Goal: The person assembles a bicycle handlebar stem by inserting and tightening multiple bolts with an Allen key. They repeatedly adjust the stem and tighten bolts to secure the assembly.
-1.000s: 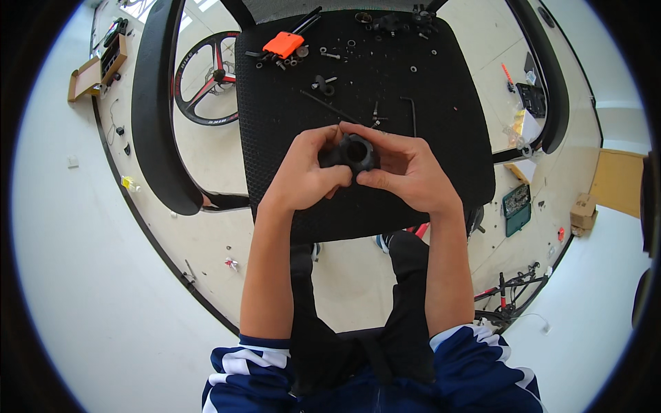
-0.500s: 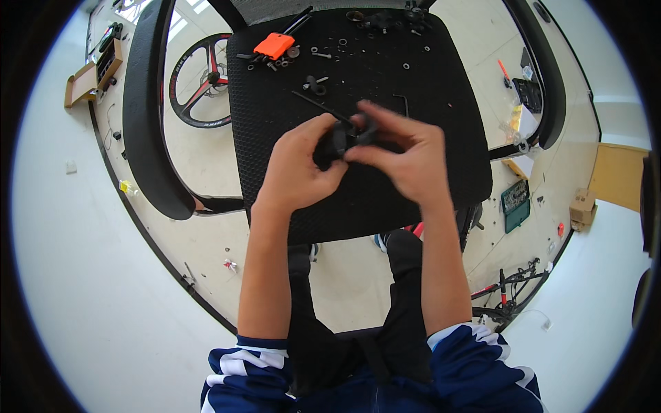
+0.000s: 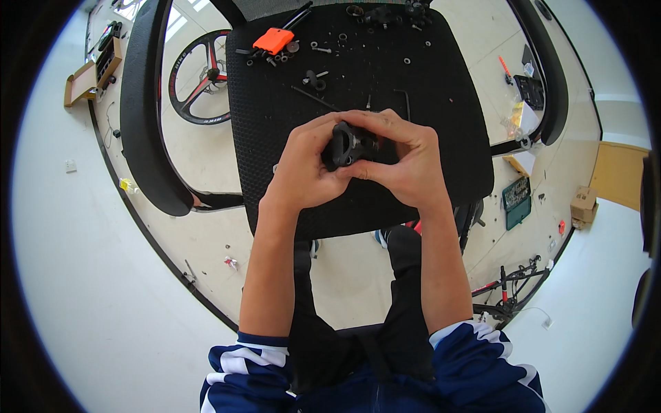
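Note:
Both my hands hold a black bicycle stem (image 3: 354, 146) above the chair seat (image 3: 385, 206), its round clamp end turned up. My left hand (image 3: 303, 165) wraps round its left side. My right hand (image 3: 406, 155) grips the other side, thumb along the lower edge and fingers over the top. Just beyond my fingers lie a thin black rod (image 3: 313, 96), a small bolt (image 3: 368, 103) and an L-shaped hex key (image 3: 407, 103). A small black clamp part with a bolt (image 3: 315, 80) rests farther left.
An orange tool holder (image 3: 273, 41) with hex keys lies at the seat's far left, black parts (image 3: 384, 16) at its far edge. Armrests (image 3: 148, 124) flank the seat. On the floor are a spoked wheel (image 3: 206, 77), a green case (image 3: 516, 203) and a bike frame (image 3: 506, 292).
The stem has turned in my hands, so its clamp opening now shows. My right fingers have closed over its top. A small bolt beyond my hands has come into view.

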The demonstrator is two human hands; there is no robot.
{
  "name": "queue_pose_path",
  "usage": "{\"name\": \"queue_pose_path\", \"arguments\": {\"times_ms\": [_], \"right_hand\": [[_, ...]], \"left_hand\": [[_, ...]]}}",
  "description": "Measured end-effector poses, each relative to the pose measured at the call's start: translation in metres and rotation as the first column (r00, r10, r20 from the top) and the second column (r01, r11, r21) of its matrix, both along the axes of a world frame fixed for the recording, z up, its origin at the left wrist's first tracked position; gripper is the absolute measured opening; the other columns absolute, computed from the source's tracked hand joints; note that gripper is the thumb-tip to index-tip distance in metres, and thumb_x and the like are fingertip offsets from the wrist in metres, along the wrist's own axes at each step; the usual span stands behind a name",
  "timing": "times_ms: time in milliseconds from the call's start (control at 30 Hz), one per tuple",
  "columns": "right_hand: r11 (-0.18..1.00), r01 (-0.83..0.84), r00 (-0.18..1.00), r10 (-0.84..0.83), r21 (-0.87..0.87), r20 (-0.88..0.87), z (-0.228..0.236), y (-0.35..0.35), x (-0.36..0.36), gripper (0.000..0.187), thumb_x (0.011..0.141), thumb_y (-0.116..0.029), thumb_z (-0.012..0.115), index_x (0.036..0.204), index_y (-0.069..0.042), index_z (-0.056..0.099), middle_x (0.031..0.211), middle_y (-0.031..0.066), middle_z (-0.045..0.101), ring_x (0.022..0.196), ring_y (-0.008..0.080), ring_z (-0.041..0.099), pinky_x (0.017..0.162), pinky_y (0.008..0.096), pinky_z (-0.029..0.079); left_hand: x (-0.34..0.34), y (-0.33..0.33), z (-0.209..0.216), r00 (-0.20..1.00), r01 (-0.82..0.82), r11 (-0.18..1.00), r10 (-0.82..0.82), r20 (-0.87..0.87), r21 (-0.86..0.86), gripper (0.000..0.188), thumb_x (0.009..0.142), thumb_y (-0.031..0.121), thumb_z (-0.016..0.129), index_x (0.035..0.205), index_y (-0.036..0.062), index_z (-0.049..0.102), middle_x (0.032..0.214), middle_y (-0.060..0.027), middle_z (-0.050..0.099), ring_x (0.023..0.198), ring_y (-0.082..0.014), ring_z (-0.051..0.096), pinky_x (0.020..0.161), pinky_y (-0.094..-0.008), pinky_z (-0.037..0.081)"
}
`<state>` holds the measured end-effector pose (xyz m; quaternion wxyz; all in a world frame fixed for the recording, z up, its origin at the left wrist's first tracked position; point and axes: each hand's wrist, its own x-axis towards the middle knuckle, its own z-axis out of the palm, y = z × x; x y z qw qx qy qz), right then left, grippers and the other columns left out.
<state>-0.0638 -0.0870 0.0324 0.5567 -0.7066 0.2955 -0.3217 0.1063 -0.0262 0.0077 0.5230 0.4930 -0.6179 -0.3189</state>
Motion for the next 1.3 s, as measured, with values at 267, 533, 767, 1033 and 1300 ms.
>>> {"name": "queue_pose_path", "arguments": {"times_ms": [267,533,767,1033,1300], "right_hand": [[1.0,0.013,0.996,-0.013,0.005,0.091,-0.006,0.002,0.005,0.055,0.063,-0.008,0.091,0.116,-0.013,0.077,0.113,0.0008,0.072,0.089,0.0111,0.064,0.068,0.0233,0.047],[1.0,-0.004,0.997,0.002,0.022,0.072,-0.003,0.002,0.004,0.058,0.061,-0.012,0.093,0.117,-0.013,0.077,0.108,0.0002,0.062,0.09,0.0113,0.062,0.066,0.0228,0.046],[0.979,-0.111,0.986,0.087,0.17,0.145,0.005,-0.005,-0.003,0.067,0.076,-0.003,0.077,0.14,-0.006,0.059,0.116,0.0063,0.055,0.1,0.0172,0.063,0.082,0.0277,0.055],[0.959,-0.032,0.992,-0.005,0.281,0.129,0.004,-0.009,-0.006,0.06,0.082,-0.004,0.073,0.14,-0.001,0.057,0.113,0.0103,0.061,0.104,0.0197,0.066,0.093,0.0334,0.057],[0.956,-0.019,0.991,-0.022,0.293,0.133,0.0,-0.015,-0.009,0.044,0.083,-0.008,0.075,0.123,0.004,0.065,0.106,0.0173,0.071,0.097,0.0208,0.072,0.087,0.0318,0.06]], "left_hand": [[-0.002,-0.002,-0.007,0.999,-0.01,0.998,0.008,-0.038,-0.059,0.035,0.06,0.011,0.073,0.093,-0.0025,0.066,0.087,-0.011,0.063,0.073,-0.0274,0.062,0.065,-0.0315,0.048],[-0.008,-0.003,-0.013,0.988,-0.007,1.0,0.003,-0.156,-0.03,0.038,0.061,0.015,0.075,0.094,-0.0004,0.064,0.083,-0.0075,0.058,0.071,-0.024,0.057,0.063,-0.0315,0.046],[-0.011,-0.004,-0.01,0.997,-0.062,0.995,0.066,-0.047,0.085,0.037,0.068,0.014,0.075,0.098,0.002,0.058,0.087,-0.0074,0.059,0.074,-0.0218,0.058,0.065,-0.0315,0.047],[-0.013,-0.001,0.009,0.989,-0.093,0.949,0.122,-0.08,0.3,0.047,0.072,0.013,0.073,0.109,0.0007,0.046,0.085,-0.0112,0.062,0.077,-0.0188,0.062,0.068,-0.0308,0.05],[-0.012,-0.001,0.006,0.991,-0.069,0.943,0.103,-0.087,0.326,0.046,0.074,0.014,0.07,0.11,0.0005,0.044,0.087,-0.0137,0.063,0.077,-0.0218,0.062,0.072,-0.0331,0.051]]}}
